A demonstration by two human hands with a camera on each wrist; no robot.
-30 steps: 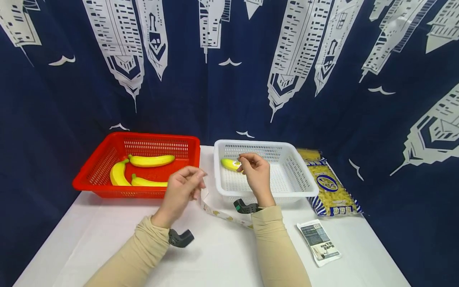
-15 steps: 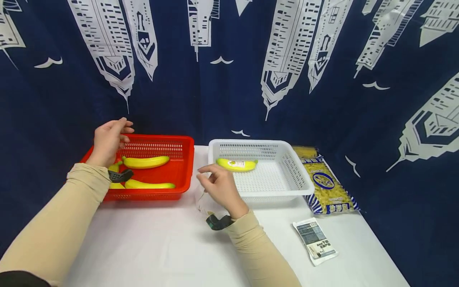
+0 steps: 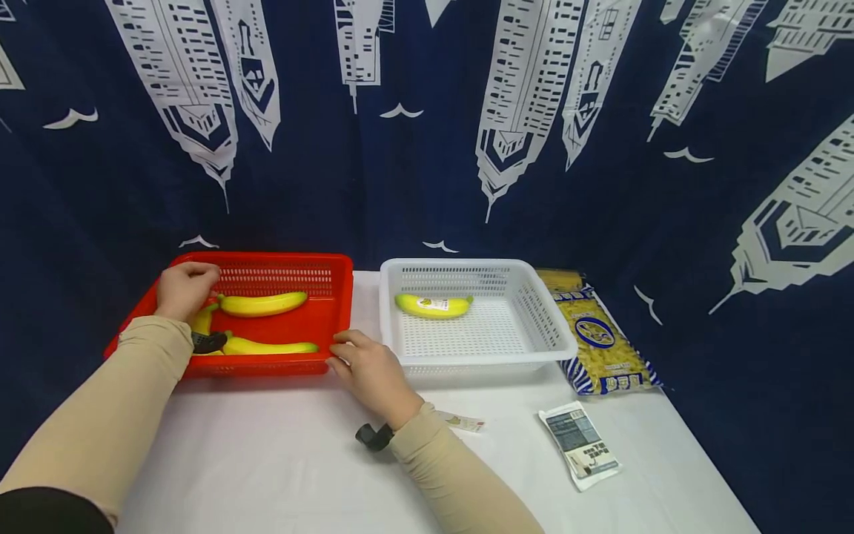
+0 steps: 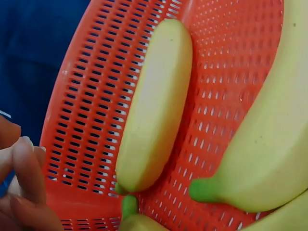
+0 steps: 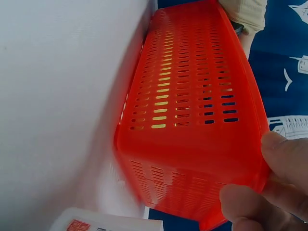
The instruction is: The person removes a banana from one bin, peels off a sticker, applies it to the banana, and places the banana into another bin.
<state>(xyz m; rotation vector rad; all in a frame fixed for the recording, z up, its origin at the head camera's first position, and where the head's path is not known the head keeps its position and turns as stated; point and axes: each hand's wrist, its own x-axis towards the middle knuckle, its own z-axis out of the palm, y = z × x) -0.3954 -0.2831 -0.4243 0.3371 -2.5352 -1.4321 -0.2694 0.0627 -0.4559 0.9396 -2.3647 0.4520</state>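
My left hand [image 3: 187, 289] is over the left end of a red plastic basket [image 3: 327, 326], above the bananas. In the left wrist view its bent fingers [image 4: 29, 178] come up to the basket's rim; whether they hold anything cannot be made out. Several yellow bananas [image 4: 156, 106] with green stems lie in this basket. At the front right corner my right hand [image 3: 367, 371] grips the red rim, thumb [image 5: 288, 154] on the edge and fingers against the wall. Beside my right forearm a printed strip [image 3: 460, 421] lies on the table, partly hidden by the sleeve.
A white basket [image 3: 480, 360] stands right of the red one, holding a banana with a label [image 3: 434, 305]. Farther right lie a pasta bag [image 3: 603, 341] and a small white packet [image 3: 580, 445]. A dark blue printed curtain [image 3: 300, 200] hangs behind the table.
My left hand went from the middle, by the strip, to the red basket's left end. My right hand left the white basket and took hold of the red basket's corner. The view shifted slightly.
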